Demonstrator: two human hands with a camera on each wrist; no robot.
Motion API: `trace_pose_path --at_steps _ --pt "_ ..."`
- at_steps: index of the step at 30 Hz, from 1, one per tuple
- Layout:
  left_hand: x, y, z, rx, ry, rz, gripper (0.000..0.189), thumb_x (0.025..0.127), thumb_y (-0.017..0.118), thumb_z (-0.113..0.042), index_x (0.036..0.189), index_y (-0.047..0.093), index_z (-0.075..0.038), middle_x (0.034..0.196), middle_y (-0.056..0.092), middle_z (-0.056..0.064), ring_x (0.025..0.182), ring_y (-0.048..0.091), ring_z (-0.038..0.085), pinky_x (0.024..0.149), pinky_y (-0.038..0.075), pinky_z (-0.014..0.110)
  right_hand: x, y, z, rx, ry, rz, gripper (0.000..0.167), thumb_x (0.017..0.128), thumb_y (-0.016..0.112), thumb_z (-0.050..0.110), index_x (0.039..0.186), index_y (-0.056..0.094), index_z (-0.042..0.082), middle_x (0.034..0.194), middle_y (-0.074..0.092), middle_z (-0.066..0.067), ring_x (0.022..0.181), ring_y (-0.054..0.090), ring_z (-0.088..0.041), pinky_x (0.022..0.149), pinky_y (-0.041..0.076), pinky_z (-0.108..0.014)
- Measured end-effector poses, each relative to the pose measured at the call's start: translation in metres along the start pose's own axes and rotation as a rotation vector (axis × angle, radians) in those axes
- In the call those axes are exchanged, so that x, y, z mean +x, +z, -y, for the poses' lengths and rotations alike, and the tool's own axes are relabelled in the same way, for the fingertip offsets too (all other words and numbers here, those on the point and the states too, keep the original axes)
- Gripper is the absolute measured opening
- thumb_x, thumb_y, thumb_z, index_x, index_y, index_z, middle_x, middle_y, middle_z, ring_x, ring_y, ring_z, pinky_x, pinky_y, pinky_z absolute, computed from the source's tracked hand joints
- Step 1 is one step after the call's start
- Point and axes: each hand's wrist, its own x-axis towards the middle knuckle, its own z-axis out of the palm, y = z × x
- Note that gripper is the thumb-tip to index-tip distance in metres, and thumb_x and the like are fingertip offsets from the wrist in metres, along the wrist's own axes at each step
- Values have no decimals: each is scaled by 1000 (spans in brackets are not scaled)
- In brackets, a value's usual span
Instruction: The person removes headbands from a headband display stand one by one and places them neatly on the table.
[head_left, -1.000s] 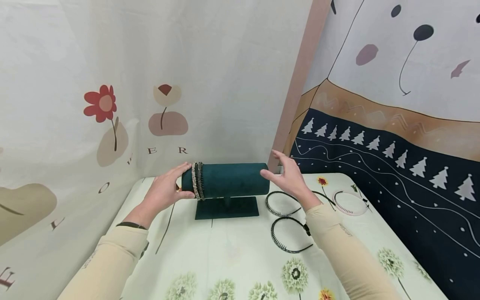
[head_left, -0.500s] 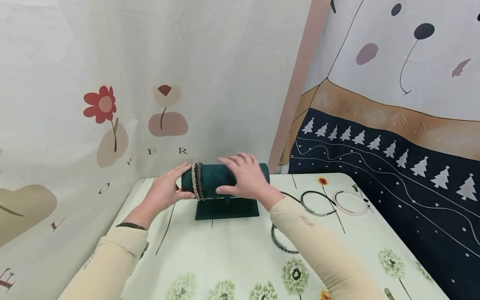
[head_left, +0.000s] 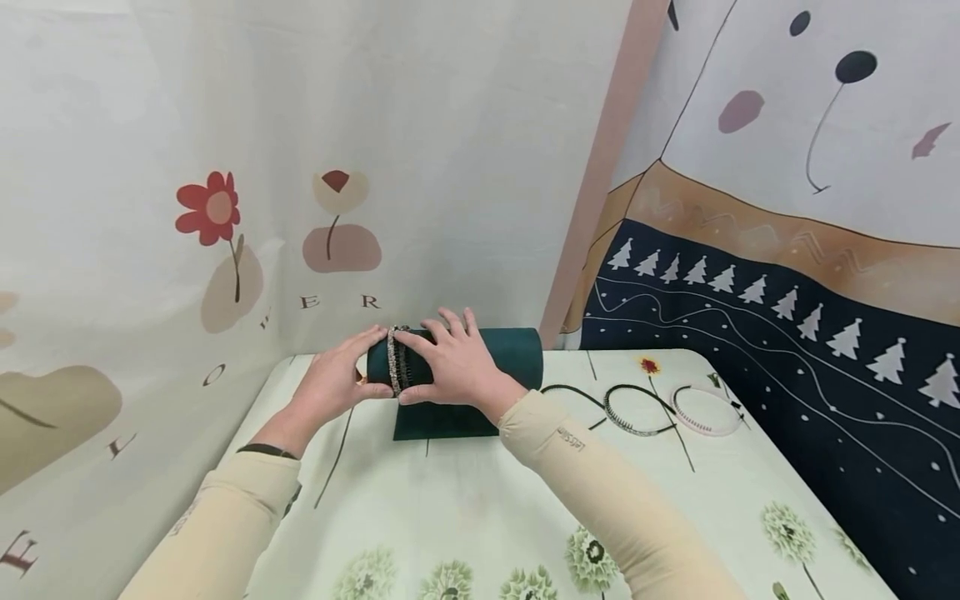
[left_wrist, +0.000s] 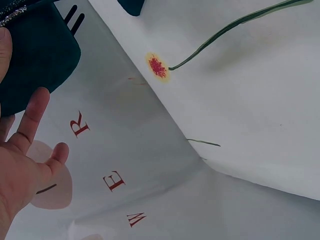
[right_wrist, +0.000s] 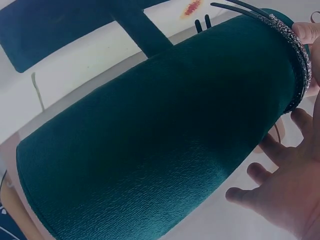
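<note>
Right hand (head_left: 459,367), fingers splayed, is shifting toward the spread left hand (head_left: 325,381) along the dark-green velvety cylinder (head_left: 519,353), so both are bracketing the glittery and black toothed headbands (right_wrist: 291,39) circling its left end.

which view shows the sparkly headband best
The right wrist view: the sparkly headband is close up, its glitter curving around the green roll. The head view shows only a small strip; the left wrist view, just a short piece at top left.

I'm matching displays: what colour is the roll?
The roll is dark teal, clearest in the right wrist view.
</note>
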Motion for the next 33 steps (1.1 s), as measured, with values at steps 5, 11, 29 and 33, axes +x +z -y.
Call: trace_pose_path --at_steps 5,11,29,33 --pt "0 1 1 4 -2 5 101 86 91 -35 168 36 -17 175 34 17 92 72 28 113 39 77 0 1 1 -14 15 25 101 85 59 90 169 25 45 173 38 -5 165 21 -36 134 17 -66" --pt "1 4 3 1 -3 1 101 85 91 -36 168 36 -18 175 35 16 89 70 26 110 42 73 1 4 0 -58 14 22 100 85 58 90 169 25 46 171 41 -5 165 24 -36 134 19 -64" --pt "2 0 1 -17 -12 26 103 85 91 -37 169 34 -19 176 32 16 96 72 31 117 31 80 -7 0 -18 -71 18 40 98 85 59 88 168 26 47 168 46 -7 165 23 -37 134 18 -64" --pt "2 0 1 -17 -20 31 103 85 91 -37 169 33 -20 177 31 15 98 73 33 118 29 79 -10 0 -23 -65 25 40 98 86 59 87 168 26 47 168 46 -8 165 23 -37 134 18 -65"
